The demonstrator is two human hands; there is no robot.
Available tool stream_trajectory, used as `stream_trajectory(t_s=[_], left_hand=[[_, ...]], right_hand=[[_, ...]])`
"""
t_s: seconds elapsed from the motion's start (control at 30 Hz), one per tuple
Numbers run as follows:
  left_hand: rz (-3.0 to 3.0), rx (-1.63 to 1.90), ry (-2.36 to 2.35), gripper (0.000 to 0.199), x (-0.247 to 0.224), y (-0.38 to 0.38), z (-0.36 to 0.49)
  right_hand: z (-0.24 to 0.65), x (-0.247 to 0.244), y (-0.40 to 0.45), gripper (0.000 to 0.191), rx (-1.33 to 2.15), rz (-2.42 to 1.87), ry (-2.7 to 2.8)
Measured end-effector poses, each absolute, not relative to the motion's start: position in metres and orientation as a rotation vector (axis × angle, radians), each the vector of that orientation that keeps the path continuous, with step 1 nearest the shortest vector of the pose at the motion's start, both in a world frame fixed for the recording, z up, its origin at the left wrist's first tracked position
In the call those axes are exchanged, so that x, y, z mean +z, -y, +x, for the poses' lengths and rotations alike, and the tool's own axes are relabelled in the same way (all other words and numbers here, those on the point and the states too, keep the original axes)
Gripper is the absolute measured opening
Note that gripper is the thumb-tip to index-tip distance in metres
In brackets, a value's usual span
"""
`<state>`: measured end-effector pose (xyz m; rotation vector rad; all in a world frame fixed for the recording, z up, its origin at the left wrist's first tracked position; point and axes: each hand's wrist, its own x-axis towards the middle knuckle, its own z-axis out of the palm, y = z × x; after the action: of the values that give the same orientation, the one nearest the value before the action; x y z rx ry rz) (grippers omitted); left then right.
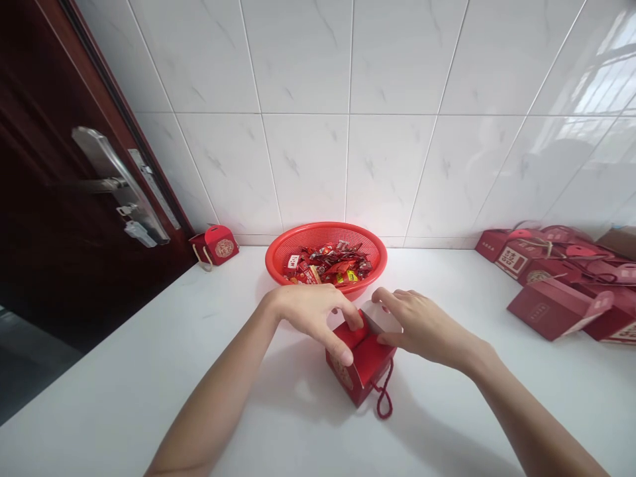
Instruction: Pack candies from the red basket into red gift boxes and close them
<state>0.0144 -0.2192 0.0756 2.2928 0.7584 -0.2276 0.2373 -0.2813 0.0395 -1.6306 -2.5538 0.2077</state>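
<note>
A red candy box (365, 364) stands on the table with its top open, and a dark red cord loop (382, 401) hangs from its right side. My left hand (318, 318) arches over the box's left rim. Its thumb and index finger are apart at the opening, with nothing visible between them. My right hand (420, 324) grips the raised flap (380, 319), whose pale side shows, with the thumb near the red inner panel. Just behind the hands is a red plastic basket (275, 258) with wrapped candies (330, 264) in it. The box's bottom is hidden.
A small red box (218, 245) with a light cord stands at the back left by the wall. Several red boxes (551, 305) are heaped at the right. A dark wooden door (44, 185) with a metal handle borders the white table (189, 351) on the left.
</note>
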Motion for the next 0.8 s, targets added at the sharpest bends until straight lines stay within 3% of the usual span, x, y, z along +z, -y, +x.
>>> stream_trajectory(t_s=[0.13,0.23,0.33,0.5,0.8], left_hand=[[2.311,-0.171,-0.758,0.035,0.072,0.218,0.019],[2.398,-0.167,-0.931,0.027,0.067,0.219,0.025],[2.44,-0.194,-1.053,0.029,0.064,0.221,0.029],[2.473,-0.218,-1.128,0.033,0.06,0.224,0.029],[2.434,-0.331,-1.083,0.029,0.057,0.223,0.035]], right_hand=[[0.24,0.042,0.282,0.035,0.36,-1.576,2.514],[0.242,0.045,0.284,0.024,0.433,-1.55,2.489],[0.244,0.048,0.286,0.012,0.52,-1.439,2.492],[0.243,0.047,0.287,0.008,0.614,-1.266,2.605],[0.233,0.046,0.291,0.002,0.609,-1.351,2.662]])
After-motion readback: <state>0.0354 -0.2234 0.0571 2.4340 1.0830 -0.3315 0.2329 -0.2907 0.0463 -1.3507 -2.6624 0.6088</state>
